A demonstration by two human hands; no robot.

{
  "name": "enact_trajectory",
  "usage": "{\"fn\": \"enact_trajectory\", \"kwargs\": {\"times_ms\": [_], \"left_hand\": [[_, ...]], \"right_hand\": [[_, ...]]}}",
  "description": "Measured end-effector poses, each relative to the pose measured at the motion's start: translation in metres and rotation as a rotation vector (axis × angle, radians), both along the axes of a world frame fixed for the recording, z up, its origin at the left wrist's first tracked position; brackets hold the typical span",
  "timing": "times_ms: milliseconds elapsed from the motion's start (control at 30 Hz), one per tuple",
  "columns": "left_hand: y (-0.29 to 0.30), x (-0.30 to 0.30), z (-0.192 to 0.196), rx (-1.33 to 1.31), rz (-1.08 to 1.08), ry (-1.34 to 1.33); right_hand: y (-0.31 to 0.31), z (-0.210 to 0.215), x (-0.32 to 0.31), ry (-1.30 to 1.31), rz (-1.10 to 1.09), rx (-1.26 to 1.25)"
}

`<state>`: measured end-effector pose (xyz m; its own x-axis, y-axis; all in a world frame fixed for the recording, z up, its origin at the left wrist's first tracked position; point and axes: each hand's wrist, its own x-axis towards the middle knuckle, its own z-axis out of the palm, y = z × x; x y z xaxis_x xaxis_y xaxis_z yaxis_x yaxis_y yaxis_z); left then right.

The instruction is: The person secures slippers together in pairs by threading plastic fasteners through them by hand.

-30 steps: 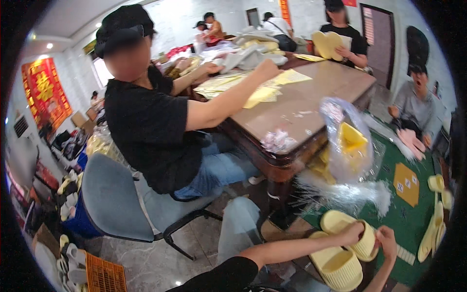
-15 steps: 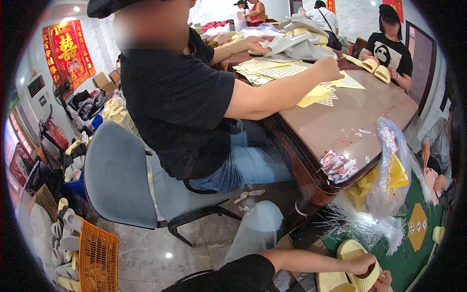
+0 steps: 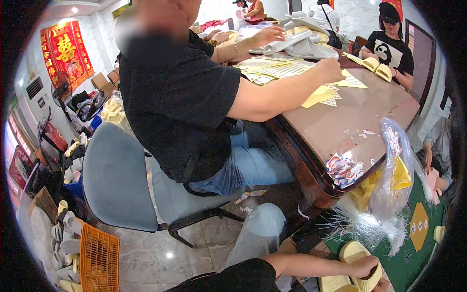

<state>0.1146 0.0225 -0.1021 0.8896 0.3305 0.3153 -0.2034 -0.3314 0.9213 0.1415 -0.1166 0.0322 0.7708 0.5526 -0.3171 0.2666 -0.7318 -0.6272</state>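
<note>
At the lower right, a pale yellow slipper (image 3: 354, 253) is held above the green table. My left hand (image 3: 366, 266) reaches into its foot opening, the fingers closed on it and partly hidden inside. Against the slipper's near right side is my right hand (image 3: 382, 285), gripping its edge; most of this hand is cut off by the lower rim. Another pale yellow slipper (image 3: 335, 283) lies just left of the held one, partly out of view.
Beyond stands a brown table (image 3: 360, 104) with sticker sheets (image 3: 279, 70), a pile of slippers (image 3: 311, 41) and crumpled wrappers (image 3: 344, 170). A plastic bag (image 3: 389, 190) and clear plastic strands (image 3: 369, 228) lie nearby. A seated co-worker (image 3: 180, 107) occupies a grey chair (image 3: 116, 175). An orange basket (image 3: 99, 258) stands left.
The held slipper has shifted slightly, and my right hand shows less beside it. The seated co-worker's far hand has lifted off the slipper pile.
</note>
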Motion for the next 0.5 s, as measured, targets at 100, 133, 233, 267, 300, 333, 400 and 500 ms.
{"fn": "enact_trajectory", "kwargs": {"times_ms": [100,133,233,267,300,333,400,500], "left_hand": [[0.000,-0.003,0.005,0.075,-0.010,0.021],[-0.001,-0.003,0.005,0.079,-0.015,0.019],[-0.009,0.002,0.004,0.083,-0.028,-0.008],[-0.003,-0.002,0.005,0.090,-0.016,-0.011],[0.003,-0.006,0.004,0.096,-0.004,-0.015],[0.007,-0.009,0.002,0.094,0.010,-0.003],[0.009,-0.023,0.030,0.054,-0.012,0.223],[0.008,-0.020,0.030,0.104,-0.064,0.187]], "right_hand": [[-0.003,0.002,-0.002,0.023,0.024,-0.016],[-0.004,0.003,-0.003,0.030,0.031,-0.020],[-0.010,-0.001,-0.012,-0.008,-0.041,0.119],[-0.007,-0.009,-0.003,0.003,-0.029,0.116],[-0.006,-0.017,0.003,0.018,-0.038,0.149],[-0.006,-0.026,0.008,0.035,-0.046,0.182],[-0.023,-0.037,0.019,0.043,-0.113,0.254],[-0.049,-0.050,0.036,0.045,-0.196,0.371]]}}
